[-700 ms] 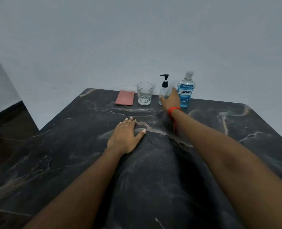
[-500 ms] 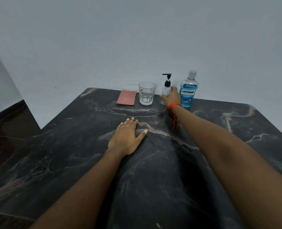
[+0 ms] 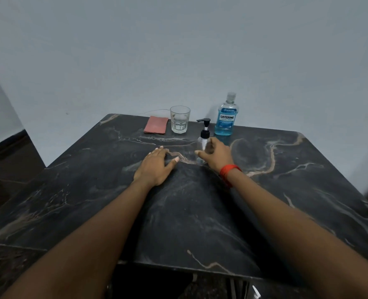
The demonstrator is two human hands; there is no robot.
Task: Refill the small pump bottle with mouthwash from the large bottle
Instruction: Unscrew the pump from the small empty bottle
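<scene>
small pump bottle (image 3: 203, 141) stands upright on the dark marble table (image 3: 286, 190), in from the far edge and toward the middle, its black pump head up and its clear body looking nearly empty. my right hand (image 3: 216, 154) is wrapped around the lower body of it, thumb on the near-left side and fingers curled round the right, gripping it. a red band (image 3: 229, 170) sits on that wrist. my left hand (image 3: 156, 167) lies flat and relaxed on the surface, palm down, holding nothing, just beside the bottle to its left. large bottle (image 3: 226, 116) of blue mouthwash stands capped at the far edge, behind the pump bottle and apart from it. left of it along the same edge i see a glass tumbler (image 3: 180, 119), and just beside that a pink folded cloth (image 3: 156, 125) lying flat.
</scene>
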